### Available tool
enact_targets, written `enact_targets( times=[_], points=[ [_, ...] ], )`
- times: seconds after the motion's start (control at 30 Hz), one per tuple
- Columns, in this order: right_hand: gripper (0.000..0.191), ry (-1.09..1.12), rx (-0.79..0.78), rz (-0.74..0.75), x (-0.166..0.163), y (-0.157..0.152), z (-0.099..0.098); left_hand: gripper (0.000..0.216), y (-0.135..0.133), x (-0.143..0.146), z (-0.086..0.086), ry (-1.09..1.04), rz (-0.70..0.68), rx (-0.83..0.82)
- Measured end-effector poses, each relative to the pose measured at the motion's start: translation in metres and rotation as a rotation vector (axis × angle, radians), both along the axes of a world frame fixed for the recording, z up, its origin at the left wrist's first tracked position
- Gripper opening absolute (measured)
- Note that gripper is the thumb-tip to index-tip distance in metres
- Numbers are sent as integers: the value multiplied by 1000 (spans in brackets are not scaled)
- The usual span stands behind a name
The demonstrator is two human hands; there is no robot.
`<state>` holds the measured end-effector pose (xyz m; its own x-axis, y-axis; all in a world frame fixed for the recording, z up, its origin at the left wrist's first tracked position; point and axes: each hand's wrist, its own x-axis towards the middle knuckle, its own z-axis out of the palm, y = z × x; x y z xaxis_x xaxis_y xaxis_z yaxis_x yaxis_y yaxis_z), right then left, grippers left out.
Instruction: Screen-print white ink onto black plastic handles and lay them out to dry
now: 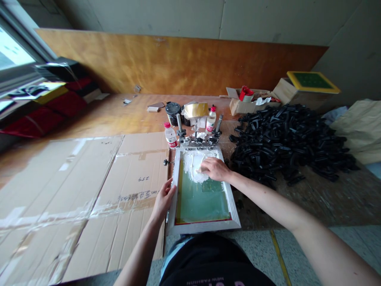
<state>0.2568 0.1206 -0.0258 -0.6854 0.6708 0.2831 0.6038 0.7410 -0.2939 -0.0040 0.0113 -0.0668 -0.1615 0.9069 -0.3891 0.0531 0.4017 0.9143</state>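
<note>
A screen printing frame (204, 227) with green mesh (202, 202) lies in front of me, its far end at a metal hinge clamp (199, 143). White paste (193, 165) is smeared thickly over the far part of the mesh. My right hand (216, 169) is over that paste, fingers closed and pointing left; whatever they grip is hidden or too small to name. At the frame's left side, my left hand (165, 194) has its fingers and thumb closed on the edge.
Flattened cardboard (131, 190) covers the table's left. Bottles with red caps (170, 137) and a black tub (173, 113) stand behind the clamp, near a roll of yellowish tape (195, 110). A heap of black plastic parts (291, 143) lies right, before an open carton (250, 105).
</note>
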Motion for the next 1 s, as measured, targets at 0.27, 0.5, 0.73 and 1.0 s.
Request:
enact_targets(
  times=[0.27,0.5,0.73,1.0],
  points=[
    [51,112,-33,-543,18,84,50,67,10,-7,72,-106,-23,80],
    [18,239,-249,-767,85,42,-6,55,72,13,119,-280,106,435],
    [23,22,-196,-387,13,-27,-44,56,35,62,66,-379,69,97],
    [16,125,-177,-307,13,-76,-39,57,-20,32,-4,-154,5,-242]
  ],
)
